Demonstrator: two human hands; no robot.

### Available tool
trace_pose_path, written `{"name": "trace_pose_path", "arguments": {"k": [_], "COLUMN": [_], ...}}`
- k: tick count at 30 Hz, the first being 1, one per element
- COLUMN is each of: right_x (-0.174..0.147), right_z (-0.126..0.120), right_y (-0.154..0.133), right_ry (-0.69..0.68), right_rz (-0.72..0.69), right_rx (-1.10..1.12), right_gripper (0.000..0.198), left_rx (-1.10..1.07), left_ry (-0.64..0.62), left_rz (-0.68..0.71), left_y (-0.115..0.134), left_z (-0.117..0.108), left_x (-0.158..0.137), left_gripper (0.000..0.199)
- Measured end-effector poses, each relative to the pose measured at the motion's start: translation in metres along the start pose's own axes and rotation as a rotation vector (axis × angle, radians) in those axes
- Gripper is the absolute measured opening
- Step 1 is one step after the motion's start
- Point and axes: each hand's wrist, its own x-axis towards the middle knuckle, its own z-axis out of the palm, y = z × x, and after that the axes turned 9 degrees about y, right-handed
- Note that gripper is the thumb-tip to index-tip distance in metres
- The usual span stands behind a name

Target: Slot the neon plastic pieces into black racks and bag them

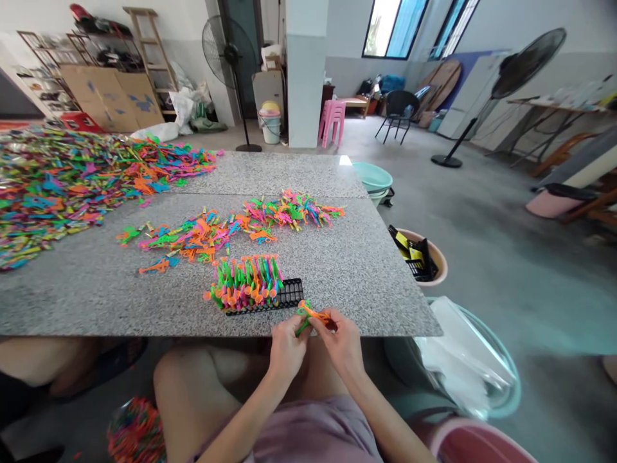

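Note:
My left hand (288, 346) pinches a small green plastic toy piece (303, 326) at the table's front edge. Beside it, my right hand (343, 339) grips a small orange plastic toy piece (315, 313) that has a round end. The two pieces cross or touch between my fingers; whether they are joined I cannot tell. Just left of my hands lies a black plastic grid tray (291, 293). Upright rows of coloured toy pieces (248, 281) fill most of it, and its right end shows bare grid.
Loose toy pieces (202, 235) lie behind the tray, and a large heap (72, 186) covers the table's left. Right of the speckled table (366, 276) stand a basin with black trays (439, 278) and a tub with clear plastic bags (463, 360). Another person's leg (43, 363) shows at left.

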Motion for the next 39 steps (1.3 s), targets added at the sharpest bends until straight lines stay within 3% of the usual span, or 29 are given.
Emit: {"name": "trace_pose_path", "arguments": {"k": [11, 18, 23, 32, 39], "right_x": [0.010, 0.006, 0.014, 0.020, 0.016], "right_z": [0.006, 0.002, 0.007, 0.025, 0.027], "right_y": [0.014, 0.013, 0.023, 0.026, 0.035], "right_ry": [0.122, 0.094, 0.165, 0.208, 0.243], "right_rz": [-0.013, -0.002, -0.003, -0.131, -0.187], "right_rx": [-0.135, -0.030, -0.081, -0.403, -0.336], "right_gripper": [0.040, 0.032, 0.031, 0.021, 0.031], "left_rx": [0.003, -0.140, -0.275, -0.434, -0.520], "left_ry": [0.081, 0.064, 0.066, 0.140, 0.104], "left_rz": [-0.026, -0.082, -0.123, -0.197, -0.220], "left_y": [-0.003, -0.010, -0.018, -0.033, -0.034], "left_z": [0.029, 0.031, 0.043, 0.063, 0.062], "left_x": [-0.002, 0.005, 0.013, 0.015, 0.017], "left_gripper": [0.025, 0.016, 0.019, 0.018, 0.016]}}
